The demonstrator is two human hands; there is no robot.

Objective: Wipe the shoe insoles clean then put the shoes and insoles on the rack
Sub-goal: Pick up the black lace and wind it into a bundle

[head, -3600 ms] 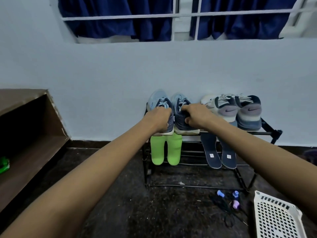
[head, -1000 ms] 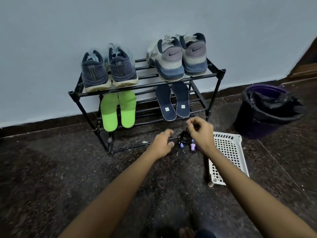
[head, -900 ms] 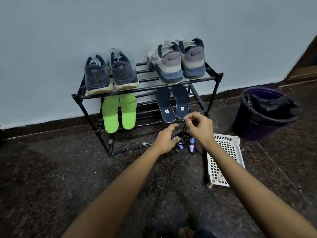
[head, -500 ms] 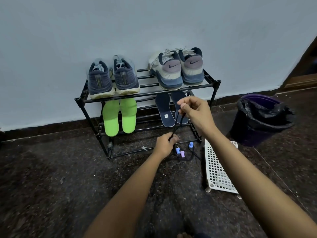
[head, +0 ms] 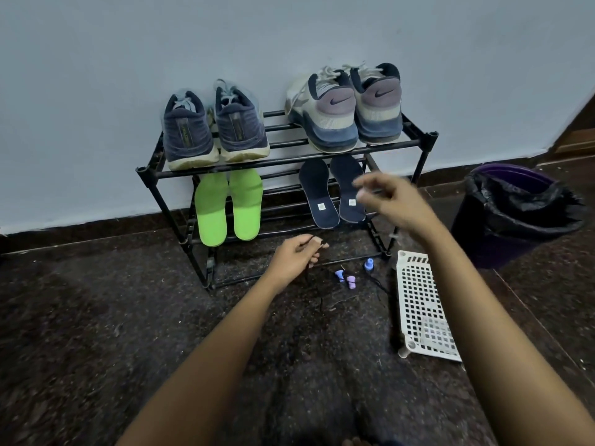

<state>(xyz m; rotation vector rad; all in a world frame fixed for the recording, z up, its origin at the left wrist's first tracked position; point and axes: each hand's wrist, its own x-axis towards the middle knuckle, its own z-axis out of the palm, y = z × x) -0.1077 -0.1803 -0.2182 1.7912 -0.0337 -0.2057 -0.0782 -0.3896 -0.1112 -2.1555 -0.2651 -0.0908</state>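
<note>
The black rack (head: 289, 160) stands against the wall. Its top shelf carries a dark blue pair of shoes (head: 215, 130) on the left and a grey pair of shoes (head: 346, 111) on the right. Under them, two green insoles (head: 228, 206) and two navy insoles (head: 333, 191) lean on the lower bars. My left hand (head: 296, 257) is low in front of the rack and pinches a thin black cord (head: 318, 292) that trails down onto the floor. My right hand (head: 391, 202) hovers blurred before the navy insoles, finger and thumb tips close together; whether it holds anything is unclear.
Small blue and purple pieces (head: 349, 278) lie on the dark floor beside the cord. A white perforated basket (head: 421, 304) lies on the floor at the right. Further right stands a purple bin with a black liner (head: 515, 210). The pale wall is behind the rack.
The shoes were let go on the top shelf. Both hands then dropped to the cord on the floor; my right hand lifted it and now sits further right, blurred.
</note>
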